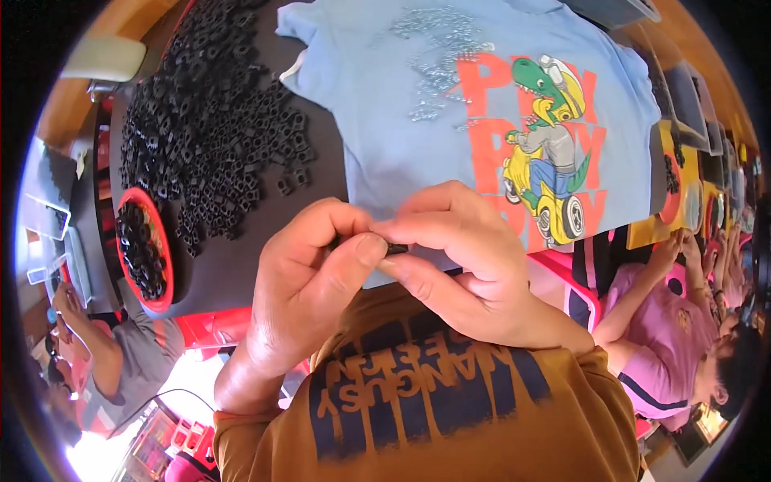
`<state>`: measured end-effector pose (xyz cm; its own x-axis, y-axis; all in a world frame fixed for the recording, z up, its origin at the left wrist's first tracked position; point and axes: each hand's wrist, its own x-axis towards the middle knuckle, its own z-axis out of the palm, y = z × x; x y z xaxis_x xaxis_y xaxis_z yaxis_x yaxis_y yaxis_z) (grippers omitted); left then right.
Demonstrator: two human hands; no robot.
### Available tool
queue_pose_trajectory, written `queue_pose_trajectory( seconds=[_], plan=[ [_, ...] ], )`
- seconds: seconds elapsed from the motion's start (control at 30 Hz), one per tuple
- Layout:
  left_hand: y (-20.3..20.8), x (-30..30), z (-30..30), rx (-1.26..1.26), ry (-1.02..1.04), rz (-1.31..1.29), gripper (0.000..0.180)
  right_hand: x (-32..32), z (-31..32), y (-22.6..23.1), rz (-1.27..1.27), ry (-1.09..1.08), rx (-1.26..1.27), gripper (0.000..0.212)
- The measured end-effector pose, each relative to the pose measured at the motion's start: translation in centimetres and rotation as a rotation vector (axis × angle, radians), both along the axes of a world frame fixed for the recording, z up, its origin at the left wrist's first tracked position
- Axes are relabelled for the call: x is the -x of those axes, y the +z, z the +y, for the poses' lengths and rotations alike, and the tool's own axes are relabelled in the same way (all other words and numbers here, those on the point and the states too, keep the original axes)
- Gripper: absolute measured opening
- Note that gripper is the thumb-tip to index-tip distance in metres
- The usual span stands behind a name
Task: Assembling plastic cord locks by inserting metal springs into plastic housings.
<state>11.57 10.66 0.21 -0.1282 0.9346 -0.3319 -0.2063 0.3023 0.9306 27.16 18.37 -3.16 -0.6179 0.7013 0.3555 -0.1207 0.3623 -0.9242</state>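
In front of my chest, my left hand (301,281) and my right hand (470,261) meet at the fingertips. A small black plastic part (397,249) is pinched between them, mostly covered by my thumbs and fingers. Whether a second tiny piece is in the pinch cannot be made out. Beyond my hands, a light blue T-shirt (385,161) with a cartoon dinosaur print lies spread on the dark table. Small shiny metal or clear pieces (438,60) are scattered on its upper part. To the left lies a large heap of small black plastic parts (213,120).
A red oval tray (163,302) with glossy black pieces sits at the table's left edge. A person in grey (144,353) works at left. At right, a person in a pink shirt (671,329) sits by a yellow-topped table, with grey bins (687,96) farther back.
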Motion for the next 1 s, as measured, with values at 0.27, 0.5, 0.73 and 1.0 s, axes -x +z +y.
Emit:
queue_pose_trajectory(
  seconds=[0.27,0.5,0.73,1.0],
  plan=[
    [-0.6,0.0,4.0,-0.272,-0.02,0.74,0.005,-2.0,0.6,-1.1,0.3,-0.078,0.524,0.022],
    [-1.0,-0.9,9.8,-0.563,-0.225,1.229,0.009,-2.4,1.8,-1.3,0.599,0.008,0.782,0.021],
    [-0.7,-1.8,12.1,-0.557,-0.497,1.443,0.019,-2.9,2.2,-1.5,0.68,0.066,0.845,0.021],
    [1.6,-2.2,8.9,-0.148,-0.241,0.528,0.01,-2.8,2.1,-1.1,0.701,0.054,0.89,0.019]
  ],
)
